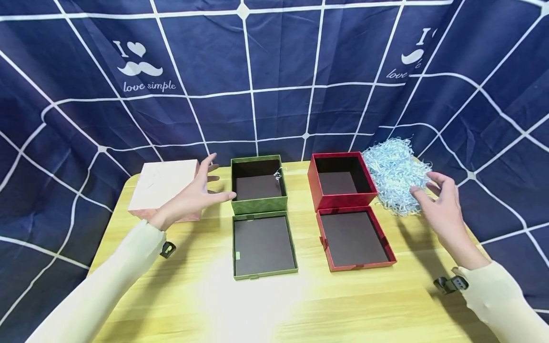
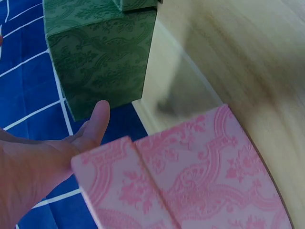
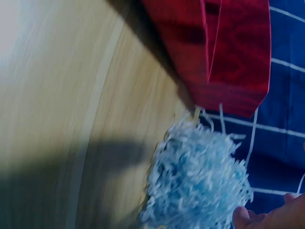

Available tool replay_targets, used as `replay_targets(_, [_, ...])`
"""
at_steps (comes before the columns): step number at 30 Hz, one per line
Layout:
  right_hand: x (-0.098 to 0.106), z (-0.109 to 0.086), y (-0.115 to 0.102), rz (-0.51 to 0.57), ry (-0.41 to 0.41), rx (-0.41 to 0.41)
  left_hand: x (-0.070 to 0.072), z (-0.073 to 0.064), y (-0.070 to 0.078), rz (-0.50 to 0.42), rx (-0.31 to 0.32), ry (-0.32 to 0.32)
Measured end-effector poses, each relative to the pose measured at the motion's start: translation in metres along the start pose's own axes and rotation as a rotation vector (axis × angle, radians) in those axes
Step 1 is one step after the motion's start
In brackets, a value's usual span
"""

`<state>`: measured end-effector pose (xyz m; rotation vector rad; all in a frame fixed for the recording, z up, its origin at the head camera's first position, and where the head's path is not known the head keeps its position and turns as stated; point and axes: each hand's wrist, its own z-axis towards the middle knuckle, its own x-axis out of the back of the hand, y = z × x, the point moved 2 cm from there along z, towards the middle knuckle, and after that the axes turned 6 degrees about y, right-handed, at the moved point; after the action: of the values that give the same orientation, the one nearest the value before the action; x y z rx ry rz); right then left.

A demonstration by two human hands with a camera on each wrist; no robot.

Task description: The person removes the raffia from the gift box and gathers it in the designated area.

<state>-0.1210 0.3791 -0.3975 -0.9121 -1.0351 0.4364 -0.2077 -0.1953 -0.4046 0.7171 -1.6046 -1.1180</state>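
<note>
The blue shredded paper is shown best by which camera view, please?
The head view, since nearly all the blue shredded paper shows, beside the red box. The right wrist view is closer, but its bottom edge cuts the heap off; the left wrist view shows none of it.

The sleeves (image 1: 107, 281) are cream, the wrist cameras (image 1: 457, 284) apparently black.

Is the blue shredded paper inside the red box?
No, the blue shredded paper lies in a heap on the table beside the red box.
</note>
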Motion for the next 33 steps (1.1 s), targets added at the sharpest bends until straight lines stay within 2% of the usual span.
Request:
replay_targets(8, [-0.016, -0.014, -0.019, 0.073, -0.041, 0.034, 0.011, -0.011, 0.003, -0.017, -0.045, 0.059])
replay_targets(19, [-0.047, -0.027, -0.061, 0.158, -0.154, 0.092, 0.032, -0.035, 0.016, 0.051, -0.103, 0.161])
replay_targets(25, [-0.07, -0.037, -0.09, 0.217, -0.226, 0.113, 0.044, -0.046, 0.013, 0.048, -0.136, 0.221])
replay_targets(29, [-0.09, -0.043, -0.108, 0.316, -0.262, 0.122, 0.054, -0.053, 0.008, 0.042, -0.146, 0.26])
replay_targets(33, [-0.114, -0.052, -0.125, 0.41, -0.311, 0.098, 0.067, -0.061, 0.0, 0.03, -0.153, 0.322])
